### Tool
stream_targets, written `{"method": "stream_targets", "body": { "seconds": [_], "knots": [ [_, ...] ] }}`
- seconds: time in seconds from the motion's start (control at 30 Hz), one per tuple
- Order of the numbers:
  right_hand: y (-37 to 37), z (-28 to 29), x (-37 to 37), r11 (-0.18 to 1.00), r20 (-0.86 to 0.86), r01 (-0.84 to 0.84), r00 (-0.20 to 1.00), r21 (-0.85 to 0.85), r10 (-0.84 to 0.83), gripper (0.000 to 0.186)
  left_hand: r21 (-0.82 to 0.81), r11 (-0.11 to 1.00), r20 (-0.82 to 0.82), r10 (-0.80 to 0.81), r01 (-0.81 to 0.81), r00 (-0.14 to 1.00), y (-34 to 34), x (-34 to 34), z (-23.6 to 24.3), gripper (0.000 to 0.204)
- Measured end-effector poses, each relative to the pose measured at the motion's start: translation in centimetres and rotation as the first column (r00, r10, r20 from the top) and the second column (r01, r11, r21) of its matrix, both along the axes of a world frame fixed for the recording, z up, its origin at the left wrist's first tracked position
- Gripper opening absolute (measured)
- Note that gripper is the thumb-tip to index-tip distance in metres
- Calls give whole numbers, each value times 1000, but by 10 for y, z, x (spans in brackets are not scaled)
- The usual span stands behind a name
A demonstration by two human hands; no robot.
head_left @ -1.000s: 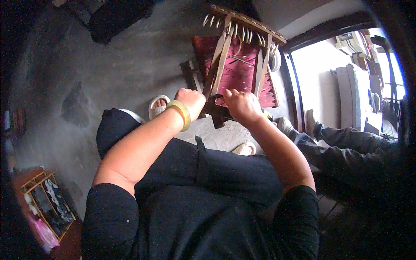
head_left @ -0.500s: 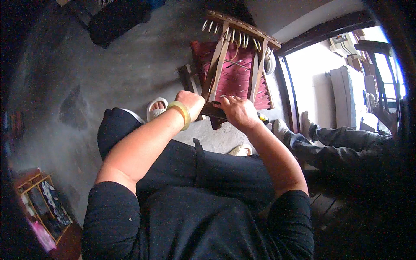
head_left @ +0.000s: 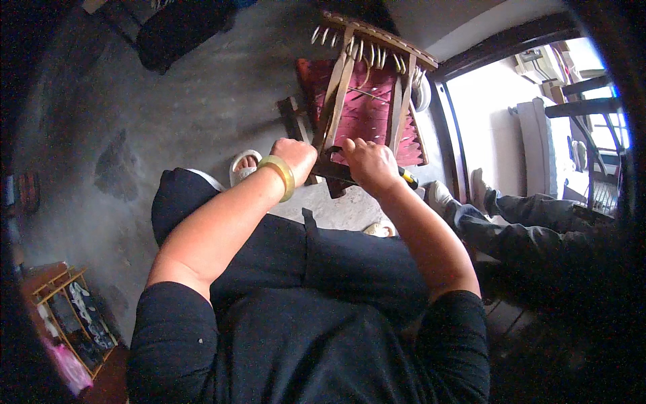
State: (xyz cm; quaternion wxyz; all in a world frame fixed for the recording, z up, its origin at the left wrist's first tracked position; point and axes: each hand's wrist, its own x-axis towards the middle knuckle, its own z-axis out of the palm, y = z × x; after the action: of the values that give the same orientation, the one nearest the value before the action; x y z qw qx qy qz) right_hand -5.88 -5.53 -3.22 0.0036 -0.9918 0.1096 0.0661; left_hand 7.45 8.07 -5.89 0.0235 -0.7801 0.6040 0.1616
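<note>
A wooden folding frame [head_left: 342,91] with red webbing [head_left: 367,111] and a row of pale cord loops [head_left: 360,50] lies tipped in front of me. My left hand [head_left: 295,157] is closed at the frame's near end, beside a dark wooden bar [head_left: 333,170]. On that bar's right part, my right hand [head_left: 371,165] is curled around a tool with a yellow-and-black handle [head_left: 408,178], which sticks out past the palm. The tool's working end is hidden or too dark to make out.
Another person's legs in jeans [head_left: 518,219] stretch in from the right, close to the frame. Behind them is a bright doorway [head_left: 484,121]. My slippered feet [head_left: 243,165] rest below the frame. A shoe rack [head_left: 74,320] stands at lower left, a dark object [head_left: 178,37] at upper left.
My right hand and the tool handle have shifted slightly right, and its fingers look more curled. The left hand stays nearly in place. The view has moved a little.
</note>
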Motion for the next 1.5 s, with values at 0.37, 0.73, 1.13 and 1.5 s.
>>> {"method": "stream_targets", "body": {
  "seconds": [0.37, 0.73, 1.13, 1.5],
  "knots": [
    [2, 1, -1, 999, 4, 39, 999, 22, -39, 15, 12, 1000, 34, -1, 1, 999, -4, 0, 2, 16],
    [11, 4, 2, 998, -27, 44, 999, 42, -43, 30, 8, 1000, -18, 21, -21, 1000, 2, 1, -6, 11],
    [-4, -12, 3, 983, 68, 183, 980, 31, -185, 17, 5, 1000, -18, 27, -27, 999, -4, -2, 0, 11],
    [12, 3, 5, 998, -60, 28, 998, 52, -25, 19, 23, 1000, -8, 15, -15, 1000, 0, -2, 1, 13]
  ]
}}
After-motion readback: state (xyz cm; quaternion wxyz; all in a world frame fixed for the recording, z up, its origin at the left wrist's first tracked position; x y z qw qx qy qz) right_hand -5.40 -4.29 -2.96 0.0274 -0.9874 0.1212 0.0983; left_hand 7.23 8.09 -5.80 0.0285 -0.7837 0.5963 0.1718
